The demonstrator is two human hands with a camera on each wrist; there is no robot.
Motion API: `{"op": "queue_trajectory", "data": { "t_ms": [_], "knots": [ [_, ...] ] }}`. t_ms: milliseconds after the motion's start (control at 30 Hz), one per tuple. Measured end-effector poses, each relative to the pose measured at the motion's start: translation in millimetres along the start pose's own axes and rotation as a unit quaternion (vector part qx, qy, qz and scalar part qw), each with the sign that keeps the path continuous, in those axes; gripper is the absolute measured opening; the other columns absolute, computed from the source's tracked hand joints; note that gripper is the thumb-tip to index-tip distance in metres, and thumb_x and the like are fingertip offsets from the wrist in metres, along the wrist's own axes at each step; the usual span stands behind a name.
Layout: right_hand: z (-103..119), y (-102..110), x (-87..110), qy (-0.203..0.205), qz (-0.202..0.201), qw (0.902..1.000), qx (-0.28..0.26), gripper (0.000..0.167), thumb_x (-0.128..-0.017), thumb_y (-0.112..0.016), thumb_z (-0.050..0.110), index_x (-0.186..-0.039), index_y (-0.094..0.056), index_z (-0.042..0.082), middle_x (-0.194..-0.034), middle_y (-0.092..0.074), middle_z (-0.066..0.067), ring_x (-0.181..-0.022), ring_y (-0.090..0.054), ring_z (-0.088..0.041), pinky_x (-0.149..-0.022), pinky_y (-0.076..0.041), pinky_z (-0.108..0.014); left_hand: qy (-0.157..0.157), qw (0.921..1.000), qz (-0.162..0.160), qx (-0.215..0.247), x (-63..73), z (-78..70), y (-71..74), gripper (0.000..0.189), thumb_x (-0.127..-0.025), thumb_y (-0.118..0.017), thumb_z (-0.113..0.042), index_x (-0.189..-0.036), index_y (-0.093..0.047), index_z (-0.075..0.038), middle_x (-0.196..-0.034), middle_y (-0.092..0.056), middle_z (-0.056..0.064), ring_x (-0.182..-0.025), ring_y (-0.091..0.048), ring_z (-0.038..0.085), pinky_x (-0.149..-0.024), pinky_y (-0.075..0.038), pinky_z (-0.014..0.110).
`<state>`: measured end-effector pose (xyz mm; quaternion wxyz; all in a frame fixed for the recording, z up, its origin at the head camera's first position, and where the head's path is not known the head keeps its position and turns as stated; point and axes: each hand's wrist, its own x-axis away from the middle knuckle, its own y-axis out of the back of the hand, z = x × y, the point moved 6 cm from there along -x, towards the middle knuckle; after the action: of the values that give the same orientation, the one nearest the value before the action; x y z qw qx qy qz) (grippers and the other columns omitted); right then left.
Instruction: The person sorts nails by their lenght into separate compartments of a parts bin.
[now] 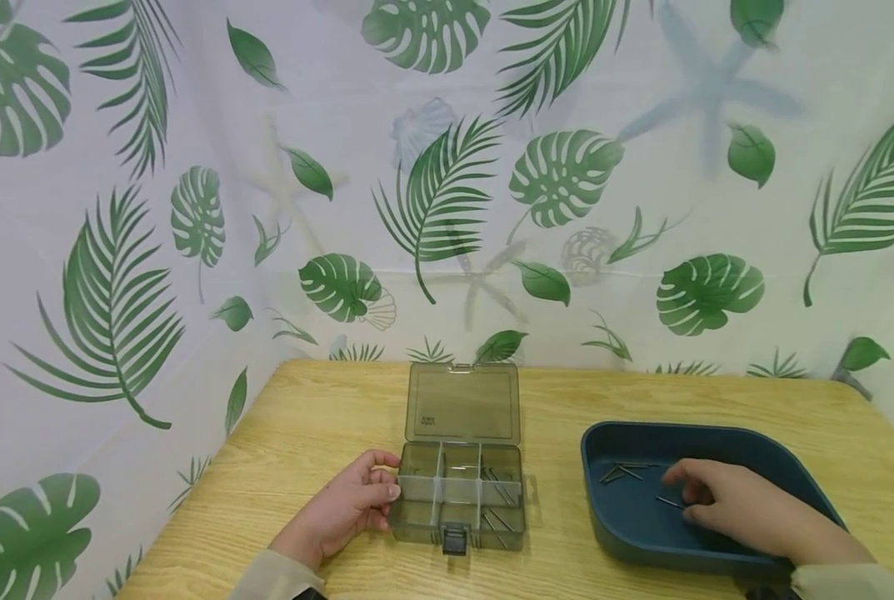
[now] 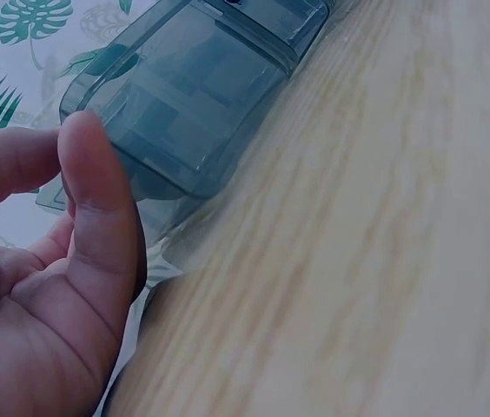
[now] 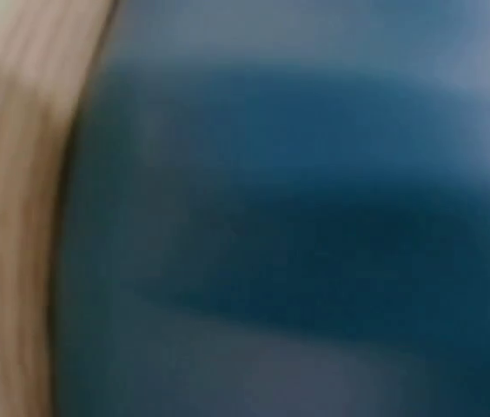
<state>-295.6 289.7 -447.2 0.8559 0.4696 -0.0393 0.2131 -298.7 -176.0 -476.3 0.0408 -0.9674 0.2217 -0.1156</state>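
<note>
A smoky see-through compartment box (image 1: 457,492) stands on the table with its lid (image 1: 463,404) raised at the back. My left hand (image 1: 360,500) grips its left side, thumb at the near rim and fingers along the wall; the left wrist view shows the thumb in front of the box. Inside the blue tray (image 1: 619,533), my right hand (image 1: 739,504) reaches down with bent fingers. One thin nail (image 1: 669,502) ends right at its thumb tip; I cannot tell whether it is pinched. Several nails (image 1: 622,472) lie farther left in the tray.
In the box's right-hand compartments lie several thin nails (image 1: 497,521). A dark latch (image 1: 456,539) hangs at the front of the box. A leaf-patterned cloth (image 1: 447,167) rises behind the wooden table (image 1: 327,400). The right wrist view is blurred, mostly blue tray.
</note>
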Motion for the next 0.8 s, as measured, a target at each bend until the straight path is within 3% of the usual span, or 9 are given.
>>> {"op": "queue_trajectory", "data": {
  "t_ms": [267, 533, 800],
  "knots": [
    [0.9, -5.7, -3.1, 0.013, 0.018, 0.9993, 0.031, 0.032, -0.090, -0.072, 0.008, -0.122, -0.067, 0.012, -0.091, -0.061, 0.002, -0.083, -0.056, -0.017, -0.071, -0.050, -0.039, 0.003, 1.0000, 0.003, -0.008, -1.9, 3.5, 1.6, 0.049, -0.098, -0.061, -0.006, -0.138, -0.034, 0.002, -0.091, -0.052, 0.002, -0.070, -0.050, 0.015, -0.061, -0.053, 0.028],
    [7.5, -2.5, -4.1, 0.017, -0.013, 0.9972, 0.072, 0.031, -0.092, -0.067, 0.004, -0.122, -0.067, 0.014, -0.082, -0.057, 0.005, -0.072, -0.052, -0.014, -0.063, -0.045, -0.032, 0.001, 1.0000, 0.004, -0.008, -1.2, 0.1, 3.8, 0.049, -0.098, -0.062, -0.006, -0.138, -0.033, 0.002, -0.092, -0.051, 0.002, -0.071, -0.050, 0.015, -0.061, -0.054, 0.028],
    [3.1, -7.3, -4.0, -0.001, -0.015, 0.9968, 0.078, 0.032, -0.094, -0.061, 0.000, -0.121, -0.065, 0.016, -0.079, -0.054, 0.003, -0.068, -0.049, -0.017, -0.060, -0.040, -0.032, -0.001, 1.0000, 0.001, 0.002, -1.0, 2.5, 1.2, 0.048, -0.097, -0.062, -0.003, -0.136, -0.034, 0.002, -0.093, -0.052, 0.003, -0.072, -0.051, 0.013, -0.060, -0.054, 0.026]
  ]
}}
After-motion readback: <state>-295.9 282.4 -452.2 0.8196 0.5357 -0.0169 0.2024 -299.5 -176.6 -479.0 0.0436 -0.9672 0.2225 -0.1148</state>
